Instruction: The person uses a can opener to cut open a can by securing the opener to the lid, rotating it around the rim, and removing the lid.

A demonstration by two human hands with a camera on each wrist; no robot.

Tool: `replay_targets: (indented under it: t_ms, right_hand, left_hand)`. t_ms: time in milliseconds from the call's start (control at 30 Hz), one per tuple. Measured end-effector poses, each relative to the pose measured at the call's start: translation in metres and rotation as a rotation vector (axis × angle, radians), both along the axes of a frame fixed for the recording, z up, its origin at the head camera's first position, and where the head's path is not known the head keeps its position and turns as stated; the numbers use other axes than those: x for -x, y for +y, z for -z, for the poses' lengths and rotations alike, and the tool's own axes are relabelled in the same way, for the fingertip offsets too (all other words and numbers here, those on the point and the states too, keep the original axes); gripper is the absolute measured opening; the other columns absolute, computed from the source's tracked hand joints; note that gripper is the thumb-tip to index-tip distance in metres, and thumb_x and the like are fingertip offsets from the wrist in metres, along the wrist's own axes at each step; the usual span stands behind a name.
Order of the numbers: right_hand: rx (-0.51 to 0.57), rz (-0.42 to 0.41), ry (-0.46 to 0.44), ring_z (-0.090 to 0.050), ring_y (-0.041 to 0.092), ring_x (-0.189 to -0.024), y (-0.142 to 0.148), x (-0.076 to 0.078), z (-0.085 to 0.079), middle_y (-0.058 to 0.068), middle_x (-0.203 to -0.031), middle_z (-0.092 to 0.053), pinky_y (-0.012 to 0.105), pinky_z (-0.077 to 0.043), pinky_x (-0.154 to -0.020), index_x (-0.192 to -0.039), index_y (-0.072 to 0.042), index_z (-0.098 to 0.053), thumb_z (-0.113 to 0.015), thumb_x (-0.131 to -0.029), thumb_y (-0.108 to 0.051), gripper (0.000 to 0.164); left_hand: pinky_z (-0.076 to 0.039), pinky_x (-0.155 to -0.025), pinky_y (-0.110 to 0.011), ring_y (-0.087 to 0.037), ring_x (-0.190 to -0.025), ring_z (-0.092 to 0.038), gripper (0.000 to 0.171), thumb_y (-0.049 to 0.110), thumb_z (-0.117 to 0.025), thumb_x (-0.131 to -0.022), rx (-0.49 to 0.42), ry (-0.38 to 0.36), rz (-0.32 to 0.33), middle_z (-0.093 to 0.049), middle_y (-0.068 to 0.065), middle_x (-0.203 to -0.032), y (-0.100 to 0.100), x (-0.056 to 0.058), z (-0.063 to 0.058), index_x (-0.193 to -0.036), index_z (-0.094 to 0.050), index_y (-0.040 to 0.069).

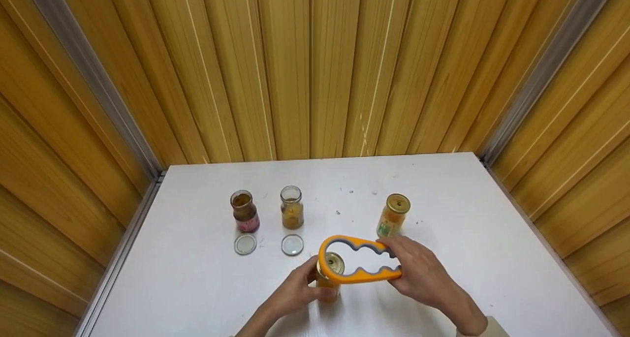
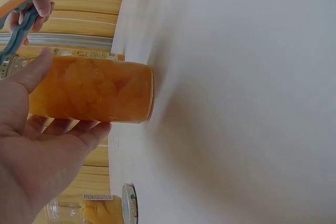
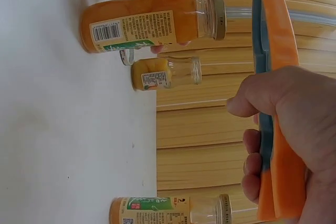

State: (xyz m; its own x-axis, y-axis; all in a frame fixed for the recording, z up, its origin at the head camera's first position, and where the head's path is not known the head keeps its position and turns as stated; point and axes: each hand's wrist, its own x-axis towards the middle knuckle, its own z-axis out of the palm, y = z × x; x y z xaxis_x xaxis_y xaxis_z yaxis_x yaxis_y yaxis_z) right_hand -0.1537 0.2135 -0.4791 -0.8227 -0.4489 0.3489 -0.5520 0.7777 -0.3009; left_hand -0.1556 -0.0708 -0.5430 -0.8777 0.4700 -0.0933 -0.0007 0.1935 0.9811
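My left hand (image 1: 298,289) grips a glass jar of orange fruit (image 2: 97,90), thumb on one side and fingers on the other. The jar stands upright on the table, its gold lid (image 3: 218,14) on. My right hand (image 1: 421,270) holds an orange jar opener (image 1: 364,277) by its handle ends, fingers curled round them. Grey wavy teeth line the inside of the opener's loop. In the head view the rounded end of the loop overlaps the lid; the right wrist view shows the opener apart from it, above the lid.
Behind my right hand stands another lidded jar (image 1: 393,214). Toward the back left are two uncapped jars, one with dark contents (image 1: 244,213) and one with yellow fruit (image 1: 293,214). Their loose lids, the left lid (image 1: 245,244) and right lid (image 1: 292,245), lie in front. Wood-patterned walls (image 1: 334,71) enclose the table.
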Motion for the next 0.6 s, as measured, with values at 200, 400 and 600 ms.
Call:
replay_targets:
  t_ms: [200,400,600]
  right_hand:
    - [-0.004,-0.075,-0.018,-0.049,0.0,-0.081,-0.01,-0.002,0.0,-0.019,-0.101,-0.052,0.025,-0.047,-0.07,-0.12,-0.029,-0.05,-0.08,-0.068,-0.026,0.06]
    - [-0.023,-0.149,-0.036,-0.052,0.005,-0.081,-0.016,-0.007,0.0,-0.017,-0.097,-0.051,0.028,-0.047,-0.069,-0.124,-0.026,-0.048,-0.078,-0.069,-0.022,0.062]
    - [-0.056,-0.168,-0.062,-0.048,0.0,-0.079,-0.024,-0.012,-0.001,-0.019,-0.093,-0.049,0.025,-0.047,-0.069,-0.123,-0.029,-0.048,-0.078,-0.069,-0.023,0.063]
  left_hand:
    - [-0.03,-0.104,-0.048,-0.016,-0.118,-0.048,0.063,0.018,-0.08,-0.073,0.032,-0.11,-0.032,-0.056,0.011,-0.121,0.004,-0.009,-0.002,-0.127,-0.05,0.029]
    - [-0.026,-0.104,-0.054,-0.016,-0.114,-0.05,0.061,0.011,-0.081,-0.069,0.059,-0.185,-0.018,-0.058,0.011,-0.115,0.008,-0.018,-0.004,-0.121,-0.055,0.028]
    - [-0.024,-0.1,-0.061,-0.016,-0.106,-0.053,0.055,0.022,-0.081,-0.071,0.014,-0.205,0.049,-0.06,0.011,-0.112,0.006,-0.027,-0.005,-0.118,-0.057,0.034]
